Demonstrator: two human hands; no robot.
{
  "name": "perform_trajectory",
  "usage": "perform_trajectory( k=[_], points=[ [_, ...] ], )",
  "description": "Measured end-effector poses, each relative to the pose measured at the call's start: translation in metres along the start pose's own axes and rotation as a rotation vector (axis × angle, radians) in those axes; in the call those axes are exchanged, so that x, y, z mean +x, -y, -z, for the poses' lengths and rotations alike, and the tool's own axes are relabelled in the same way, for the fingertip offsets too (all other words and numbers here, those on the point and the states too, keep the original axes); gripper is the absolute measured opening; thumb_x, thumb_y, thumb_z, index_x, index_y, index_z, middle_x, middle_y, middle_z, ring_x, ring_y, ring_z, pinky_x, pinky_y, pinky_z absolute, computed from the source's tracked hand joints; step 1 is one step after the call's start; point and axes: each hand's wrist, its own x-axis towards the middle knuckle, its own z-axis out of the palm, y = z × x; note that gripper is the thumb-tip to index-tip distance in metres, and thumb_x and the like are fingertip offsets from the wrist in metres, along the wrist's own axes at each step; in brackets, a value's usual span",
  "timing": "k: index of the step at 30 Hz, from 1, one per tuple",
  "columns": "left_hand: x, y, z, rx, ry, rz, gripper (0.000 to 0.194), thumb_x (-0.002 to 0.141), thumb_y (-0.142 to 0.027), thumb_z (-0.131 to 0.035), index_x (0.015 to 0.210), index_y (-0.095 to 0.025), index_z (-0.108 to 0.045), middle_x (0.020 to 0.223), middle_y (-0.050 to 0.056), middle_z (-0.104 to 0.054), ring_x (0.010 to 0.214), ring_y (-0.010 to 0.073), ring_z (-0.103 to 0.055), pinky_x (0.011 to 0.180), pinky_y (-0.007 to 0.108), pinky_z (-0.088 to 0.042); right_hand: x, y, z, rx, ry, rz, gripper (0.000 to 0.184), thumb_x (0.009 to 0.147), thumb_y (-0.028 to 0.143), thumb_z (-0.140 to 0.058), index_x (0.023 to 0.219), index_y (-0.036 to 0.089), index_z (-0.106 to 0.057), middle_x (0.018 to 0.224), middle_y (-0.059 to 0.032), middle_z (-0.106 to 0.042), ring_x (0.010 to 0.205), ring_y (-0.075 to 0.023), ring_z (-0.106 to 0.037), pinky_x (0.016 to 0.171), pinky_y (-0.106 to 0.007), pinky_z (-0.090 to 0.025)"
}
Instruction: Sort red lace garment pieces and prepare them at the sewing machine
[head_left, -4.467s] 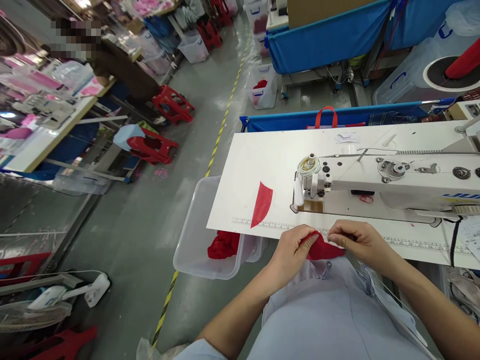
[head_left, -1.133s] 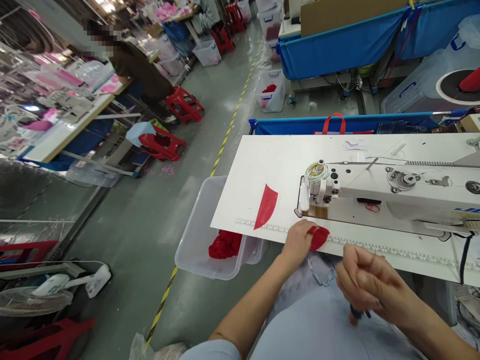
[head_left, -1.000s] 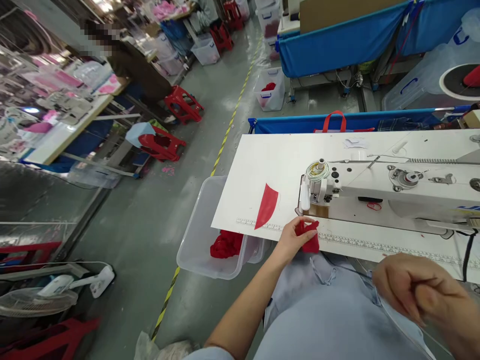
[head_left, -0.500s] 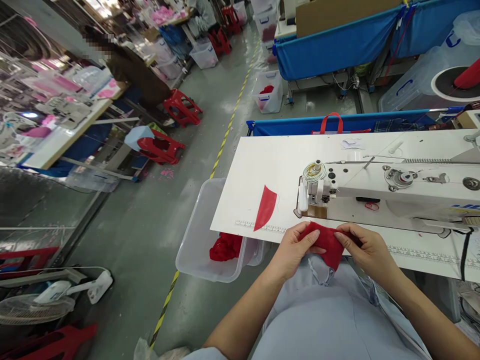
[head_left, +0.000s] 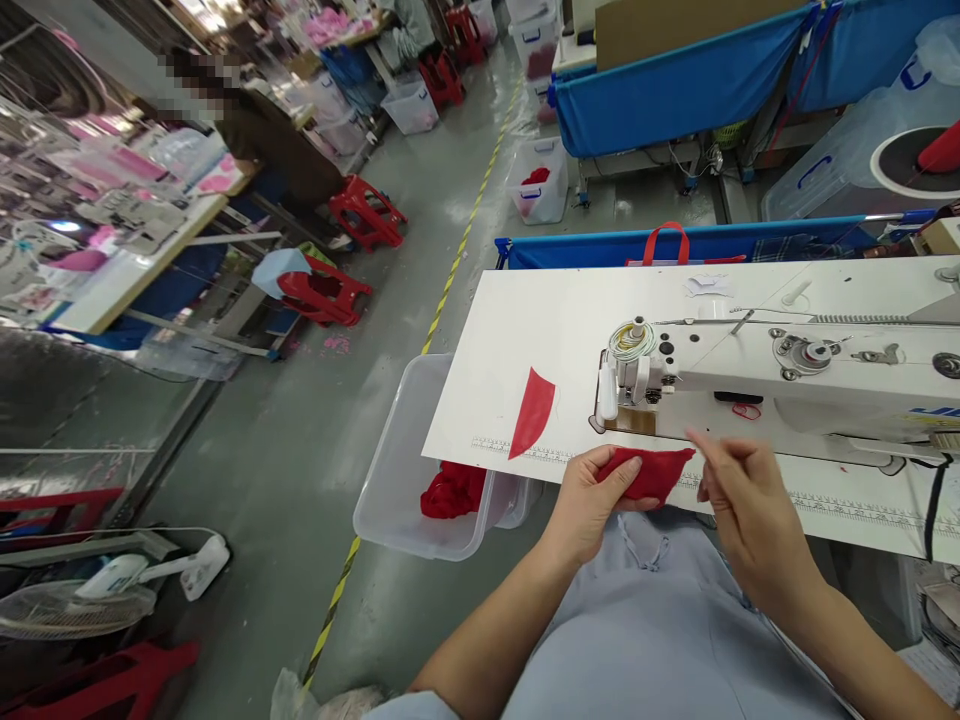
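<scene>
My left hand (head_left: 592, 500) pinches a small red fabric piece (head_left: 654, 470) at the near edge of the white sewing table (head_left: 555, 320). Just to its right, my right hand (head_left: 742, 500) is off the fabric with its fingers loosely apart and nothing in them. A flat red curved fabric piece (head_left: 532, 412) lies on the table to the left. The white sewing machine (head_left: 780, 385) stands right behind my hands, its needle end near the fabric.
A clear plastic bin (head_left: 409, 470) with red fabric (head_left: 448, 490) sits under the table's left end. A yellow-black floor line (head_left: 442, 270) runs along the aisle. Red stools (head_left: 326, 290), another person at a left table, a fan (head_left: 82, 595) on the floor.
My right hand swung down to my lap, came back to grip the red piece with the left, and has now let go. The left hand kept hold throughout.
</scene>
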Motion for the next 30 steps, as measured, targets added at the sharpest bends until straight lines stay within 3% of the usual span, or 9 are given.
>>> perform_trajectory(
  k=[3,11,20,25,30],
  points=[
    [-0.002,-0.002,-0.002,0.010,-0.018,-0.011,0.043,0.067,-0.047,-0.083,0.088,-0.011,-0.072,0.085,0.008,-0.073,0.078,0.0194,-0.070,0.068,0.033,-0.062,-0.006,0.005,-0.001,-0.077,0.045,0.157,0.049,0.095,0.009,-0.043,0.135,0.032,-0.057,0.094,-0.0048,-0.059,0.069,-0.0130,-0.060,0.058,-0.024,-0.051],
    [-0.006,-0.003,-0.006,0.049,-0.040,-0.032,0.041,0.069,-0.049,-0.080,0.086,-0.012,-0.074,0.083,0.007,-0.074,0.080,0.0204,-0.070,0.072,0.035,-0.063,-0.005,0.006,-0.001,-0.238,0.062,0.188,0.045,0.093,0.009,-0.043,0.128,0.027,-0.065,0.094,-0.0060,-0.068,0.065,-0.0126,-0.065,0.045,-0.019,-0.046],
    [-0.007,-0.003,-0.007,0.112,-0.048,-0.094,0.039,0.073,-0.049,-0.077,0.085,-0.012,-0.075,0.079,0.006,-0.073,0.075,0.0196,-0.069,0.072,0.036,-0.063,-0.004,0.007,0.002,-0.275,0.083,0.200,0.044,0.093,0.008,-0.044,0.126,0.026,-0.067,0.091,-0.0060,-0.067,0.063,-0.0114,-0.062,0.046,-0.018,-0.045],
    [-0.009,-0.005,-0.011,0.166,-0.032,-0.188,0.036,0.077,-0.047,-0.074,0.091,-0.014,-0.077,0.085,0.007,-0.075,0.079,0.0199,-0.070,0.078,0.036,-0.062,-0.001,0.009,-0.001,-0.156,0.043,0.182,0.044,0.093,0.007,-0.045,0.125,0.026,-0.067,0.088,-0.0058,-0.063,0.062,-0.0116,-0.060,0.047,-0.020,-0.046],
    [-0.008,-0.004,-0.008,0.120,-0.038,-0.129,0.037,0.076,-0.049,-0.074,0.089,-0.014,-0.076,0.083,0.006,-0.074,0.078,0.0202,-0.069,0.073,0.035,-0.062,0.005,0.013,-0.004,0.135,0.036,0.098,0.045,0.095,0.010,-0.046,0.129,0.031,-0.064,0.085,-0.0048,-0.062,0.068,-0.0141,-0.063,0.054,-0.024,-0.053]
  ],
)
